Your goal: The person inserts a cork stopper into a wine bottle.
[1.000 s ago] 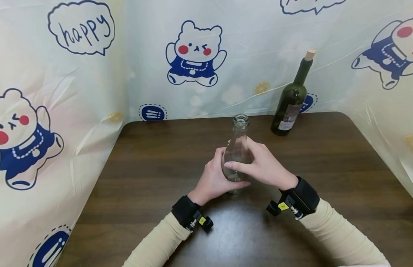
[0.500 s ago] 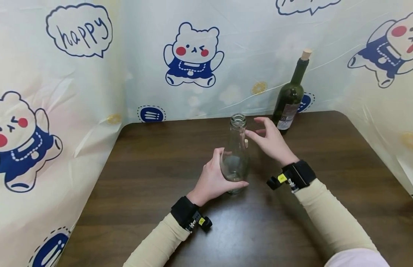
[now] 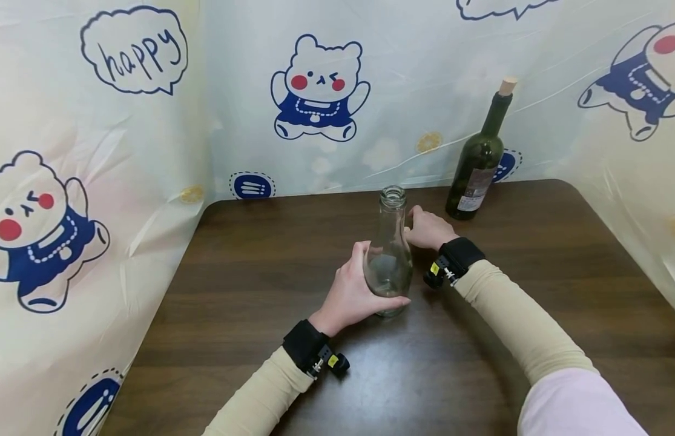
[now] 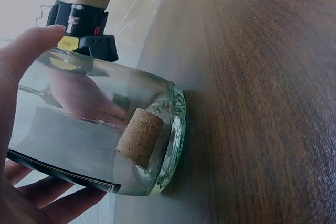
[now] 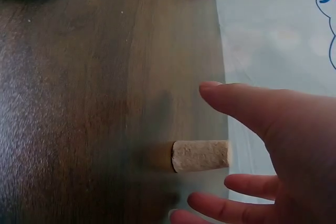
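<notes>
A clear glass bottle (image 3: 388,266) stands upright on the table, and my left hand (image 3: 350,293) grips its lower body. Seen through the glass near the base, in the left wrist view, is a cork (image 4: 140,138), which appears to lie on its side inside. My right hand (image 3: 431,230) reaches low behind the bottle on its right side. In the right wrist view another cork (image 5: 201,156) stands on the table between the right thumb and fingers, with a gap visible around it. The bottle hides part of this hand in the head view.
A green wine bottle (image 3: 475,169) with a cork in its mouth stands at the back right of the brown table (image 3: 250,272). A patterned cloth (image 3: 233,109) hangs around the table's far and side edges.
My right hand has let go of the clear bottle, moved right and back, then come down behind it beside the standing cork. The left hand stays on the bottle.
</notes>
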The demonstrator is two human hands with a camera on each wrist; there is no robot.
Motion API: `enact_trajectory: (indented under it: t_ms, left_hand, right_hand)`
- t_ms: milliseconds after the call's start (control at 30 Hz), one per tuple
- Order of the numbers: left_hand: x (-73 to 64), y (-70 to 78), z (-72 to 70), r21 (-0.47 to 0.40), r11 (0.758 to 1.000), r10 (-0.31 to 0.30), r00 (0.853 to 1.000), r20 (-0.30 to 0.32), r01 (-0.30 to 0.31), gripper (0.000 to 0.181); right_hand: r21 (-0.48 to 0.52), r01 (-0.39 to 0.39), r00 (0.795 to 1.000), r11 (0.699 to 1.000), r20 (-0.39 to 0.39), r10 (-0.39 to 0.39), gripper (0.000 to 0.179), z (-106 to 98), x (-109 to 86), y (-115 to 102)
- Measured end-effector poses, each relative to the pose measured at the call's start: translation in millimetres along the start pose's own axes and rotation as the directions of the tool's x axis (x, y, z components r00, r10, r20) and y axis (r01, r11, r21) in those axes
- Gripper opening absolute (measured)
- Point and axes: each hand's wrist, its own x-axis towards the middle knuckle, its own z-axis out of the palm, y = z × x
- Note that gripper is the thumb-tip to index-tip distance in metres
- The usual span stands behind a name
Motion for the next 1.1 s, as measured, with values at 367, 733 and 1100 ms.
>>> enact_trajectory:
  t_ms: [367, 733, 1100]
  left_hand:
    - [0.9, 0.8, -0.1, -0.003, 1.0, -0.012, 1.0, 0.006, 0.012, 0.109]
    - [0.2, -0.9, 0.4, -0.018, 1.0, -0.013, 1.0, 0.011, 0.013, 0.104]
    - [0.4, -1.7, 1.0, -0.03, 0.999, -0.012, 1.0, 0.012, 0.012, 0.104]
  right_hand:
    - [0.054, 0.233, 0.972, 0.971, 0.01, -0.234, 0.029, 12.9, 18.1, 17.6]
    - [0.232, 0.195, 0.98, 0.953, -0.077, -0.182, 0.038, 14.4, 16.6, 31.9]
    - [0.434, 0.272, 0.942, 0.859, -0.304, -0.144, 0.029, 1.8, -1.6, 6.6]
